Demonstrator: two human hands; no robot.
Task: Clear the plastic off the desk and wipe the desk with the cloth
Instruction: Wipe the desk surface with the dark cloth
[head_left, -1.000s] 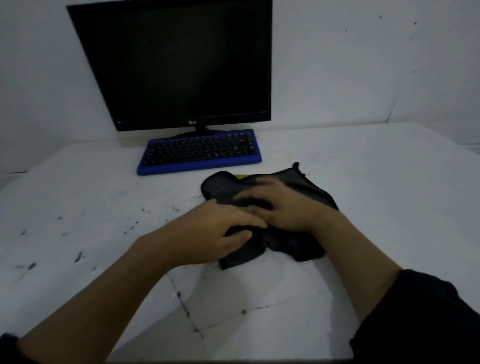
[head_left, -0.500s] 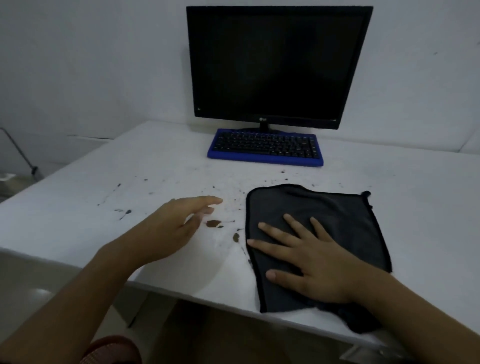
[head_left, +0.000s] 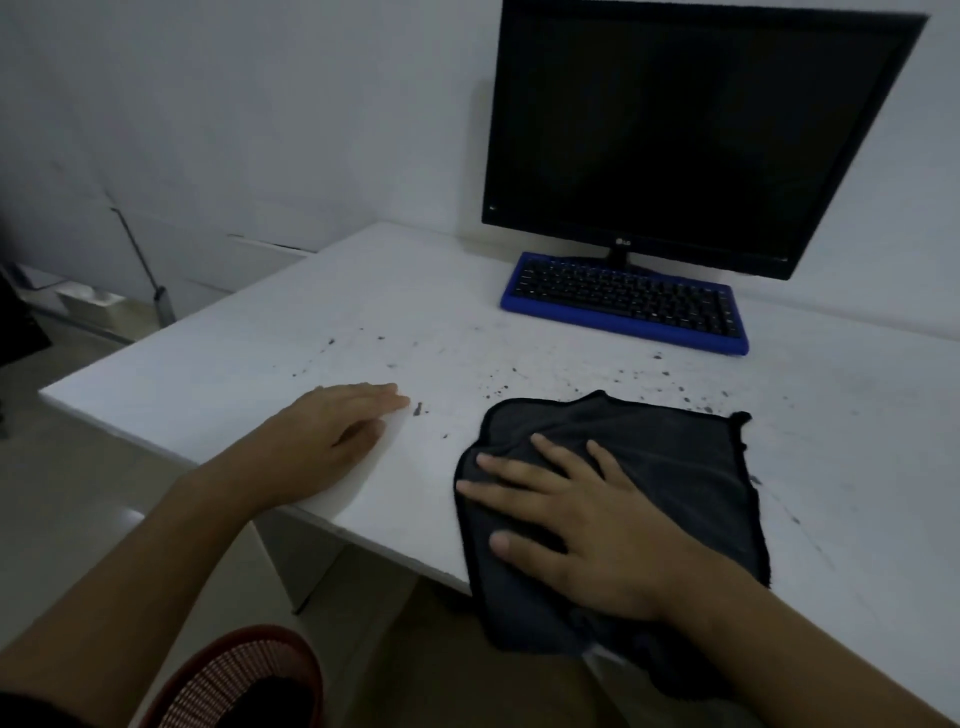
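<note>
Obs., standing beside the desk.

Readable writing: 1 mark only, the "LG" logo on the lower bezel of the monitor. Screen dark. Key legends on the keyboard are too small to read.

Task items:
- Cloth: dark grey, black edging, on the white desk at its front edge. Its near portion hangs over that edge. The far-left corner is rumpled.
- Right hand: flat on the cloth, palm down, fingers spread wide and straight, pressing it to the surface. Nothing gripped. The forearm hides part of the cloth's near side.
- Left hand: flat on bare desk near the front-left edge, fingers straight and together, holding nothing. Well apart from the cloth.

Surroundings:
- Dark specks are scattered over the desk between the hands and the keyboard; 1 smear sits just past the left fingertips.
- The keyboard has black keys in a blue frame, lies behind the cloth and apart from it, directly in front of the monitor stand.
- Red mesh basket below the desk edge, lower left, by the left forearm.
- Floor at far left: pale box and a thin rod leaning by the wall; detail unclear.
</note>
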